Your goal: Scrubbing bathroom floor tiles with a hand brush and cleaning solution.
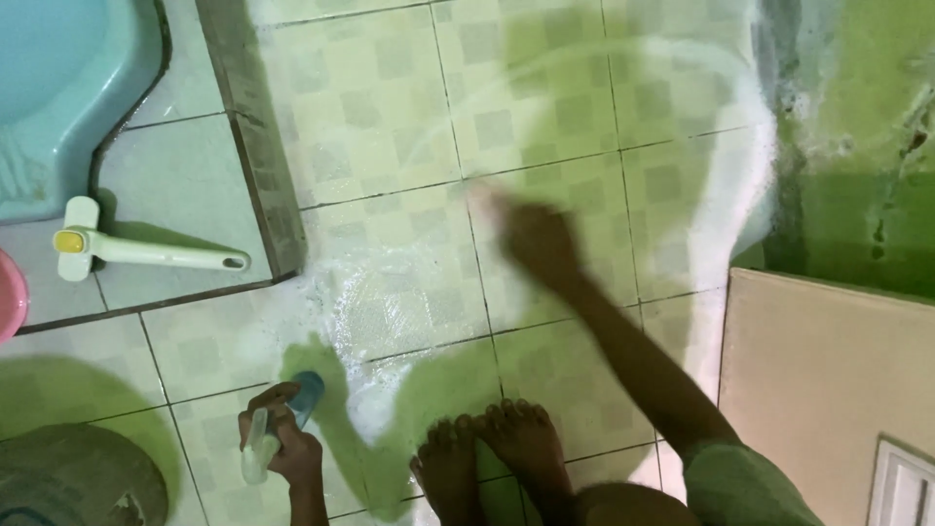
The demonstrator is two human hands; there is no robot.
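While the left hand [289, 450] grips a teal-capped bottle [278, 429] low by the feet, the blurred right hand [534, 239], grip unreadable, works the tiled floor [390, 117]: foam [409, 292] covers the middle, edges unscrubbed.

The floor [545, 107] is pale yellow-green tile with a checker of small grey-green squares and dark grout lines. White foam [390, 292] streaks across it and curves along the right side. The toilet [49, 88] is light blue, set in plain pale grey-white tiles. The brush [146, 251] is cream-white with a yellow spot on its head. The bottle [278, 429] in the left hand [287, 450] is pale green-white with a blue-teal cap. The wall [867, 146] is green, the door [818, 380] beige. A pink rim [10, 292] shows at the left.
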